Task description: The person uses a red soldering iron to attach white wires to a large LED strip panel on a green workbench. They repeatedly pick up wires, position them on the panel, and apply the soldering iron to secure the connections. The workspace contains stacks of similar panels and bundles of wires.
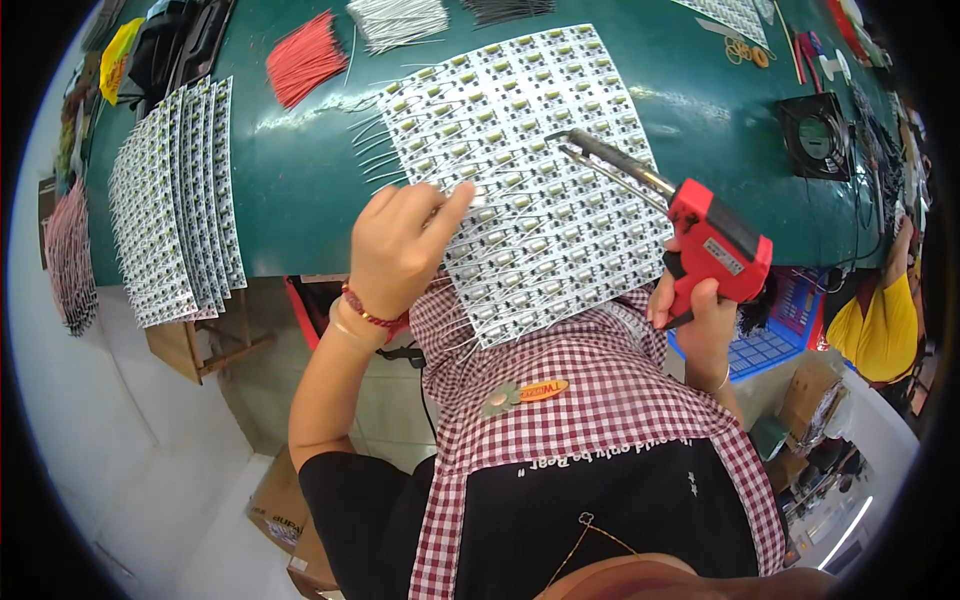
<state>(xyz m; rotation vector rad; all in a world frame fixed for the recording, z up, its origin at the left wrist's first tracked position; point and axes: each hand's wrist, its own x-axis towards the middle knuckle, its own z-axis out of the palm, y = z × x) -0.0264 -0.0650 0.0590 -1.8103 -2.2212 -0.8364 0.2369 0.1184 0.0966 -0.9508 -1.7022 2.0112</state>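
A large white panel of small circuit boards (560,208) lies on the table and overhangs its front edge against my apron. Thin wires stick out from the panel's left side, and more lie across its rows. My right hand (708,318) grips a red and black soldering gun (722,240) by the handle. The gun's tip points left, over the panel's upper middle. My left hand (402,238) is above the panel's left part, with thumb and forefinger pinched together. What sits between those fingertips is too small to make out.
Bundles of red wires (304,58), white wires (398,20) and dark wires (508,8) lie along the far side. Several similar panels (165,205) stand overlapped at the left. At the right is a black fan (815,137), with a blue crate (760,350) below the table.
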